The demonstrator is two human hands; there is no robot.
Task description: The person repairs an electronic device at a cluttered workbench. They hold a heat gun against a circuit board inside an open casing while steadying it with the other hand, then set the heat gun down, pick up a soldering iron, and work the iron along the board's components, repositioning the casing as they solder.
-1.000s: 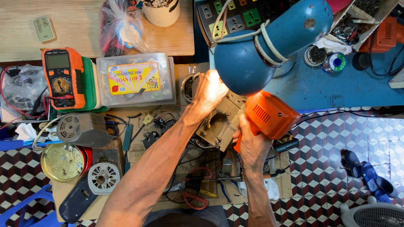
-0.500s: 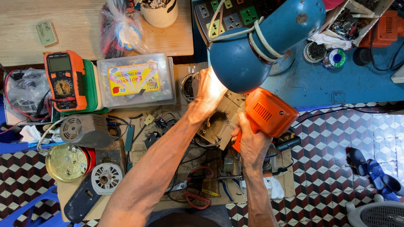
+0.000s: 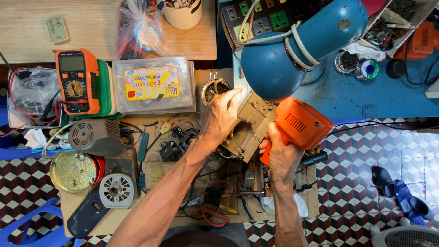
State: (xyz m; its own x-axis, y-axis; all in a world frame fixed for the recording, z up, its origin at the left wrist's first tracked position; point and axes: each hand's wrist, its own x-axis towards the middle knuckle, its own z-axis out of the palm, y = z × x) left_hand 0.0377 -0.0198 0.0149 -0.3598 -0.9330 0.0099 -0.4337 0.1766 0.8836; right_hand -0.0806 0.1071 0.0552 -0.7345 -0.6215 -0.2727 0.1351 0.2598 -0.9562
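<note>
Our right hand (image 3: pixel 281 155) clenches the orange plastic soldering gun (image 3: pixel 299 126); left hand (image 3: pixel 222 119) steadies the tan plastic housing (image 3: pixel 249 130), probably light, brittle; hold edges.

Left of the hands we see an orange multimeter (image 3: pixel 76 81) beside a clear plastic box (image 3: pixel 153 85) with a yellow label. Below those lie a grey motor housing (image 3: pixel 96 136), a brass disc (image 3: pixel 73 171) and a white fan wheel (image 3: pixel 116 190). Above the hands hangs a blue lamp shade (image 3: pixel 292 50); far right, blue sandals (image 3: pixel 402 194) rest on the chequered floor (image 3: pixel 366 183).
</note>
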